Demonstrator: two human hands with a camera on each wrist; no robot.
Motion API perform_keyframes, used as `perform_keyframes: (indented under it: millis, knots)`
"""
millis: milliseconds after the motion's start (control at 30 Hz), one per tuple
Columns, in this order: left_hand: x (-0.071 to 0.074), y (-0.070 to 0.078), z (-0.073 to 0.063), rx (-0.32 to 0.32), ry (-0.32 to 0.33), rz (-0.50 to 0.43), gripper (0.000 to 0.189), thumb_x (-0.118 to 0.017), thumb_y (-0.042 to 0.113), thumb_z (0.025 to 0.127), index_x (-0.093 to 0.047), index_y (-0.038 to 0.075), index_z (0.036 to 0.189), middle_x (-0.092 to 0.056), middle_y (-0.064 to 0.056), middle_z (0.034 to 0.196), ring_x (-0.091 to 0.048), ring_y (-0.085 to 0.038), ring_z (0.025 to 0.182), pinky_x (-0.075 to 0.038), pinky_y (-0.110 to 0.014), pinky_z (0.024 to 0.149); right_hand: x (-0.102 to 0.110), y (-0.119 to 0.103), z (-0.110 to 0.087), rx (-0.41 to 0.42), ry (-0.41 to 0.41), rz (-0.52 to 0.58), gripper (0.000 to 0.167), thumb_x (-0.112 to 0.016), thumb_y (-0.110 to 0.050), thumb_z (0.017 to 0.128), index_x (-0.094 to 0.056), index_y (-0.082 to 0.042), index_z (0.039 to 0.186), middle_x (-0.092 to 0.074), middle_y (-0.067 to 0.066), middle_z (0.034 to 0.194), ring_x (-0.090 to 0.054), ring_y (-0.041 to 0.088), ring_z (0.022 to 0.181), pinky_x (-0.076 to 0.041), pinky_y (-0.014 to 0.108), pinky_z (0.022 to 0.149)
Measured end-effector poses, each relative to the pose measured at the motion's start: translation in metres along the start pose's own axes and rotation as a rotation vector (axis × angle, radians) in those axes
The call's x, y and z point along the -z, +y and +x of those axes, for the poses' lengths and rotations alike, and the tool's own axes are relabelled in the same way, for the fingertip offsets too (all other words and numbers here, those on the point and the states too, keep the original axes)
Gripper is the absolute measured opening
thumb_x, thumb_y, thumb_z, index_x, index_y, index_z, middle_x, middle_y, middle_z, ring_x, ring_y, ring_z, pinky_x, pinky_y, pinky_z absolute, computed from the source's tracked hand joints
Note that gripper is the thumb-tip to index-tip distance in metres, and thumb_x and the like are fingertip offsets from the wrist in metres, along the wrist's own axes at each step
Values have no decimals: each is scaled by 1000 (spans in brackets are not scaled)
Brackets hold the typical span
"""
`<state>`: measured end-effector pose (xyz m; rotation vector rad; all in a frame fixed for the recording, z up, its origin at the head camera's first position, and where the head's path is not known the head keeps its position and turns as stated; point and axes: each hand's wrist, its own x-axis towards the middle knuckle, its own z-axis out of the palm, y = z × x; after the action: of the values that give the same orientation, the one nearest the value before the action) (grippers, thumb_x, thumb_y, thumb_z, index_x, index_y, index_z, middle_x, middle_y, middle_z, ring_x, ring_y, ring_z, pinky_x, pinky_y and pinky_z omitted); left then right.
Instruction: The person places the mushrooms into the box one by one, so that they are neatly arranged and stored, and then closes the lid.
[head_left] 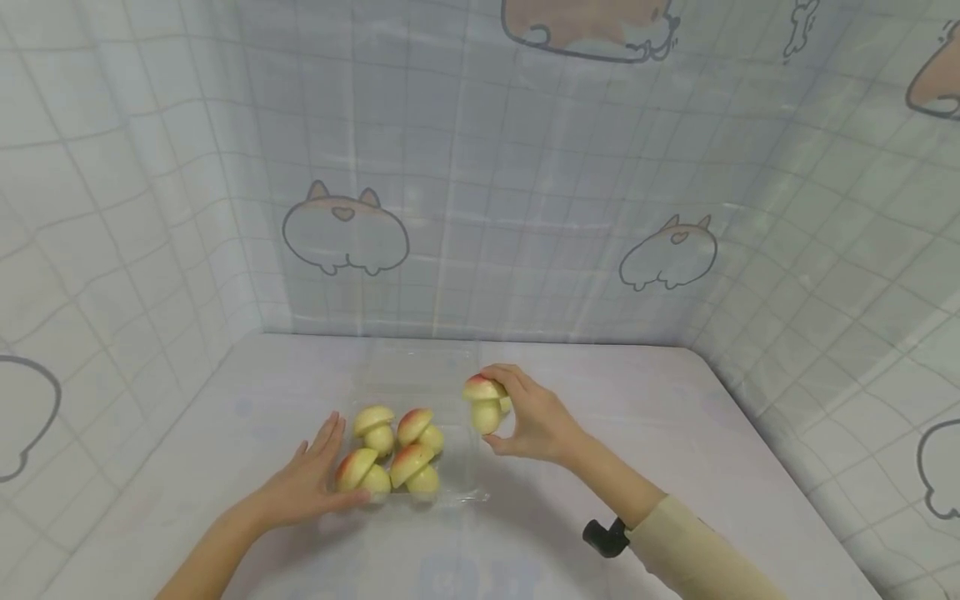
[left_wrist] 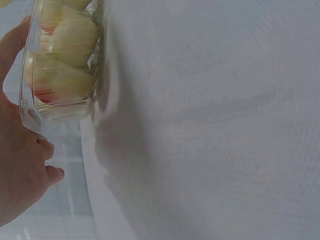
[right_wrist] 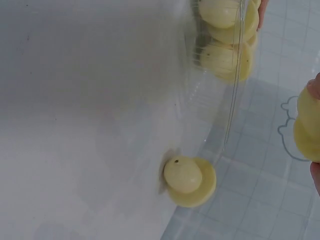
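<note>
The clear container (head_left: 459,479) sits on the pale bench (head_left: 600,383), and in its left part lie four mushroom-shaped pieces, two in a far row and two in a near row: the far left piece (head_left: 375,429), the far right piece (head_left: 420,431), the near left piece (head_left: 363,472) and the near right piece (head_left: 416,469). All are pale yellow, three of them showing a red blush on the cap. The right part of the container shows bare plastic.

The right hand (head_left: 531,423) is raised beside the container's right edge, its grip pinching a fifth, the held piece (head_left: 486,408), between thumb and fingers. That piece is upright in the head view, cap on top, and hangs clear of the bench. A sixth, the loose piece (right_wrist: 187,180), rests on the bench just to the right of the container, partly hidden behind the held piece in the head view.

The left hand (head_left: 303,487) is at the container's left side, its grip spread, fingers extended along that wall and thumb against the near side. A clear panel (head_left: 420,367) extends from the container's far edge; it is probably the opened lid, though the see-through plastic makes it hard to read. To the container's right are a beige sleeve (head_left: 682,542) and a small black fitting (head_left: 604,538) next to it. Beyond the container hangs a grid-patterned backdrop (head_left: 495,208) with cartoon animals.
</note>
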<state>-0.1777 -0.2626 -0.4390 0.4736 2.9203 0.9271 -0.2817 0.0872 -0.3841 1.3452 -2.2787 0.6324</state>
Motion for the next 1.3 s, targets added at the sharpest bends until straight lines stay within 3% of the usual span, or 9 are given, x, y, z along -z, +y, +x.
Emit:
perform_keyframes:
  millis: [367, 667, 1033, 1300]
  knots:
    - [0, -1, 0, 0, 7, 7, 113, -71, 51, 81, -8, -17, 146, -2, -36, 153, -10, -52, 139, -8, -72, 104, -7, -8, 6, 81, -33, 87, 87, -86, -22, 64, -40, -5, 136, -48, 4, 133, -54, 14, 114, -50, 24, 91]
    - [0, 1, -1, 5, 4, -3, 112, -70, 51, 82, -8, -17, 146, -1, -36, 153, -8, -52, 139, -7, -72, 104, -17, -22, 6, 24, -344, 61, 82, -84, -30, 68, -41, -14, 136, -48, -2, 133, -54, 12, 113, -51, 24, 87]
    - [0, 0, 0, 10, -6, -11, 113, -71, 51, 82, -6, -16, 147, 1, -36, 153, -6, -52, 139, -6, -72, 104, -27, -26, 12, 16, -528, 11, 80, -86, -29, 67, -44, -13, 133, -51, -2, 128, -54, 12, 113, -48, 22, 89]
    - [-1, 1, -1, 16, -7, -6, 114, -70, 52, 82, -6, -16, 146, 1, -36, 153, -7, -51, 140, -6, -71, 105, -30, -26, 22, -14, -611, -30, 77, -86, -26, 65, -46, -13, 129, -51, -2, 124, -54, 11, 107, -46, 20, 88]
